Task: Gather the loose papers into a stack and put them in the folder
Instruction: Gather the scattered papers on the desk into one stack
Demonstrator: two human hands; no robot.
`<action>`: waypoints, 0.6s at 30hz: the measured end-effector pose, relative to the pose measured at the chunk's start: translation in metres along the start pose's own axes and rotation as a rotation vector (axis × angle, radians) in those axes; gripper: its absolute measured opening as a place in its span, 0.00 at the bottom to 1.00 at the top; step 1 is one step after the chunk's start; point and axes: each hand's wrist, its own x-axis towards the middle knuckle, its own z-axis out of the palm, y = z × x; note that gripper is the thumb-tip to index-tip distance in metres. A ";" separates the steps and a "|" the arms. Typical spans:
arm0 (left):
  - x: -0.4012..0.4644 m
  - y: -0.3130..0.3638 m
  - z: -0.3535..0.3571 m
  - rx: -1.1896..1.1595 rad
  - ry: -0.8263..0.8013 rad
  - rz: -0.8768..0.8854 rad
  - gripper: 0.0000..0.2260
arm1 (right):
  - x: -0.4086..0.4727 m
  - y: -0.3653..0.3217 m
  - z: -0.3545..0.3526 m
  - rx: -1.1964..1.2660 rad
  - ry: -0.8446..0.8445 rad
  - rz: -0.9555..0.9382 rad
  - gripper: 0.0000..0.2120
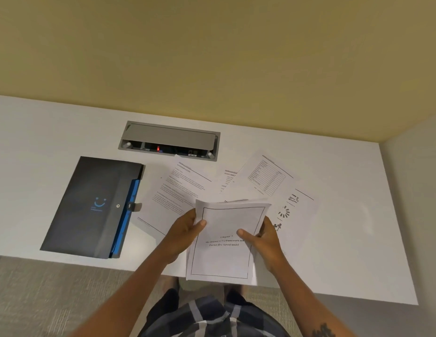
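Both hands hold a small stack of papers (224,254) above the table's front edge; the top sheet has a framed title page. My left hand (181,235) grips the stack's left side, thumb on top. On the right side, my right hand (264,244) grips it the same way. Several loose printed sheets lie spread on the white table behind the stack: a text page (178,193), a page with a table (268,178), a page with small pictures (299,215). The dark folder (90,205) with a blue inner edge and snap tab lies closed at the left.
A grey cable box (169,141) with its lid raised is set into the white table (346,239) behind the papers. A yellow-green wall stands behind the table. Grey carpet lies below the front edge.
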 end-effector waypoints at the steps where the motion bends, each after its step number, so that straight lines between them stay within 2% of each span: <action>1: -0.004 0.002 -0.003 -0.038 0.000 -0.001 0.18 | -0.004 0.001 0.000 0.012 -0.023 0.006 0.32; 4: -0.013 0.002 -0.015 -0.166 0.086 0.029 0.19 | -0.015 0.005 0.005 0.064 -0.077 0.021 0.27; 7: -0.016 0.000 -0.024 -0.211 0.246 0.046 0.17 | -0.027 0.006 0.017 0.018 -0.097 0.008 0.18; 12: -0.014 -0.011 -0.034 -0.112 0.465 -0.020 0.14 | -0.047 0.004 0.041 -0.086 -0.180 -0.072 0.16; 15: -0.018 -0.018 -0.039 -0.082 0.514 -0.037 0.12 | -0.054 -0.005 0.046 -0.134 -0.289 -0.091 0.07; 16: -0.019 -0.020 -0.041 -0.076 0.533 -0.040 0.11 | -0.054 -0.010 0.043 -0.137 -0.306 -0.104 0.06; 18: -0.021 -0.023 -0.046 -0.088 0.571 -0.053 0.11 | -0.041 -0.020 0.032 -0.119 -0.250 -0.077 0.10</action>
